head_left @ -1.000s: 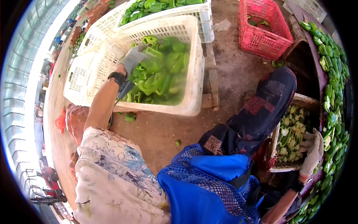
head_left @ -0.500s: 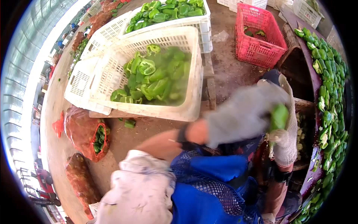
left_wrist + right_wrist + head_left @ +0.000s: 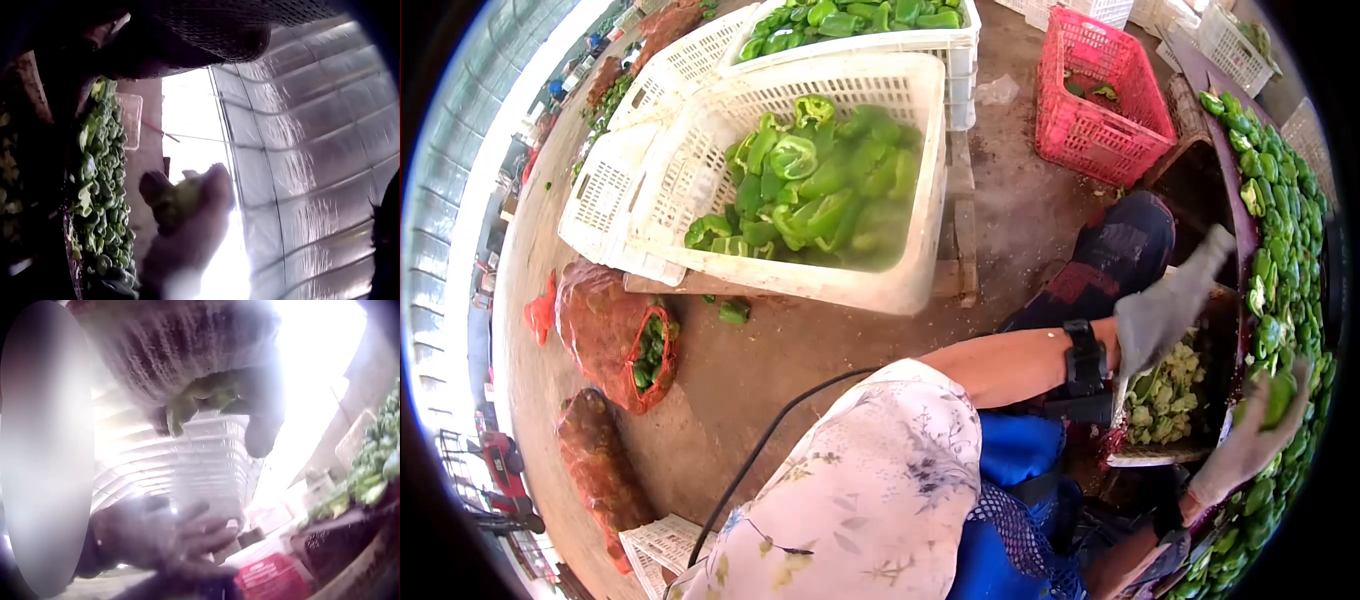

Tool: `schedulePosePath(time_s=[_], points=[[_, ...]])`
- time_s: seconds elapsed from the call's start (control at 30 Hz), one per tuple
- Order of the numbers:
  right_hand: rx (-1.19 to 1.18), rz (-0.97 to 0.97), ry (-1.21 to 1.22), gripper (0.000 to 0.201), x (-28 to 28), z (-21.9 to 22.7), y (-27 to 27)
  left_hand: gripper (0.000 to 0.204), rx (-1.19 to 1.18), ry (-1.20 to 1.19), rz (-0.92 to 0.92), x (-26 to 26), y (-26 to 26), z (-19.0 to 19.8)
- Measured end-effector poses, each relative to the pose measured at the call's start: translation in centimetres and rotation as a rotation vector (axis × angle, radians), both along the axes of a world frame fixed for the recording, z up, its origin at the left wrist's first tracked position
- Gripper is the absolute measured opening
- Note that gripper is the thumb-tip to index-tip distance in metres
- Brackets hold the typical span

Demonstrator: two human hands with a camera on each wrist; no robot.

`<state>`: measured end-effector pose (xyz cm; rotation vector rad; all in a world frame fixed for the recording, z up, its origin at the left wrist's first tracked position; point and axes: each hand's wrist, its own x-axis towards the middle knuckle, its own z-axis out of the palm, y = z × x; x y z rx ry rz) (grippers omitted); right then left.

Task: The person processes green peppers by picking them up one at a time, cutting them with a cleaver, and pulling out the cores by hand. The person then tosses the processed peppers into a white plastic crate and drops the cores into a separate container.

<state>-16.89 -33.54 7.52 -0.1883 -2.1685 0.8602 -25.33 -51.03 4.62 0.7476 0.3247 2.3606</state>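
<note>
My left hand (image 3: 1170, 308), in a grey glove, is above a box (image 3: 1135, 458) of pale green pieces, its fingers extended and nothing seen in them. In the right wrist view, the fingers of the left hand (image 3: 172, 537) are spread. My right hand (image 3: 1250, 440), in a pale glove, grips a green pepper (image 3: 1280, 400) beside the long heap of peppers (image 3: 1280, 230). The right wrist view has the right hand (image 3: 187, 350) at the top, curled round the pepper (image 3: 212, 394). Seen from the left wrist, the pepper (image 3: 187, 194) sits between the right hand's fingers.
A white crate (image 3: 932, 190) of cut green peppers stands at upper left centre, with another full crate (image 3: 960, 60) behind it. A red crate (image 3: 1100, 145) is on the floor beyond. Red mesh sacks (image 3: 590, 310) lie at the left, and a black cable (image 3: 770, 440) crosses my sleeve's side.
My left hand has left the white crate, swung right to the right hand and moved apart from it. The right hand has shifted right and down, now gripping a pepper.
</note>
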Motion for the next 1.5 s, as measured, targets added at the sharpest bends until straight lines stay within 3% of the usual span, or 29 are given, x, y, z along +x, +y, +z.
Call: schedulePosePath(time_s=[0.03,0.1,0.13,0.17,0.2,0.23,0.33,0.4,0.43,0.47,0.53,0.57,0.63,0.67,0.73,0.9,0.93,0.97,1.0,1.03,1.13,1.2,1.27,1.33,1.4,1.47,1.5], points=[[-0.089,-0.077,0.017,0.048,0.3,1.1,-0.2,0.090,-0.052,0.042,-0.010,0.2,0.1,0.0],[0.112,-0.005,-0.034,0.045,0.3,-1.2,-1.7,0.093,-0.250,0.102,0.191,2.0,1.2,0.3],[0.394,0.122,-0.080,0.044,0.4,-3.7,-1.1,0.095,-0.350,0.132,0.286,2.9,1.7,0.4],[0.463,0.131,-0.107,0.043,0.2,-3.3,-0.2,0.094,-0.414,0.073,0.293,2.8,1.8,0.3],[0.181,0.186,-0.089,0.042,0.0,-3.2,0.0,0.093,-0.475,0.013,0.299,2.8,1.8,0.2],[0.033,0.099,-0.099,0.042,0.5,-1.7,-0.2,0.089,-0.500,-0.151,0.203,2.5,1.3,-0.4],[-0.231,0.074,-0.084,0.046,0.8,1.6,-2.5,0.075,-0.376,-0.305,0.212,1.6,0.9,-1.4],[-0.198,0.210,-0.208,0.046,0.7,-1.1,-5.6,0.070,-0.183,-0.125,0.229,2.8,3.0,-2.4],[0.203,0.231,-0.013,0.047,0.9,-2.0,-6.9,0.065,-0.092,-0.100,0.199,3.2,3.4,-2.5],[0.275,0.357,-0.089,0.048,0.7,-1.2,-5.9,0.057,-0.012,-0.195,0.115,3.2,2.6,-1.8],[0.183,0.406,-0.171,0.050,0.4,0.1,-8.1,0.046,0.044,-0.419,-0.007,4.8,-0.4,-0.1],[0.368,0.445,-0.148,0.052,-0.5,0.8,-8.7,0.046,0.032,-0.536,-0.041,5.6,-1.9,0.9],[0.671,0.463,-0.115,0.067,-1.6,3.0,-10.5,0.047,0.039,-0.371,0.125,5.6,-4.9,1.1],[0.660,0.568,-0.026,0.060,-1.4,3.3,-11.2,0.046,-0.042,-0.320,0.268,5.9,-7.2,1.9],[0.489,0.710,0.085,0.066,-0.9,3.8,-12.0,0.045,-0.275,-0.231,0.608,6.4,-12.8,3.4],[0.603,0.677,-0.056,0.048,-0.1,2.8,-9.4,0.048,-0.773,-0.054,1.436,8.4,-30.9,7.7],[0.552,0.668,-0.102,0.048,-0.3,1.7,-8.6,0.056,-1.152,-0.099,1.665,9.2,-32.4,8.6],[0.500,0.662,-0.148,0.049,-0.4,0.8,-7.9,0.059,-1.510,0.013,1.860,8.7,-35.1,7.6],[0.495,0.639,-0.183,0.050,-0.5,0.3,-7.4,0.062,-1.847,0.132,1.842,7.9,-41.3,5.2],[0.490,0.613,-0.219,0.050,-0.4,-0.1,-6.9,0.066,-2.082,-0.139,1.650,7.2,-42.3,5.3],[0.446,0.598,-0.297,0.051,-0.5,-1.4,-5.7,0.055,-2.159,0.031,1.348,3.4,-50.7,-2.8],[0.453,0.587,-0.351,0.051,-0.3,-1.7,-5.1,0.054,-2.279,-0.097,1.082,2.9,-47.9,-1.2],[0.423,0.566,-0.371,0.050,-0.2,-2.4,-4.8,0.053,-2.414,-0.141,0.873,1.3,-48.1,-3.1],[0.377,0.556,-0.403,0.049,-0.2,-3.0,-3.8,0.057,-2.831,0.071,0.594,-0.3,-49.0,-5.6],[0.368,0.550,-0.380,0.047,0.2,-2.5,-4.2,0.044,-2.856,0.214,0.832,-1.0,-52.0,-8.6],[0.247,0.590,-0.397,0.046,0.4,-2.4,-4.6,0.033,-2.261,-0.254,1.302,-0.4,-48.8,-5.0],[0.242,0.639,-0.370,0.049,0.3,-2.3,-4.7,0.027,-2.104,-0.309,1.434,-0.6,-47.7,-2.6]])
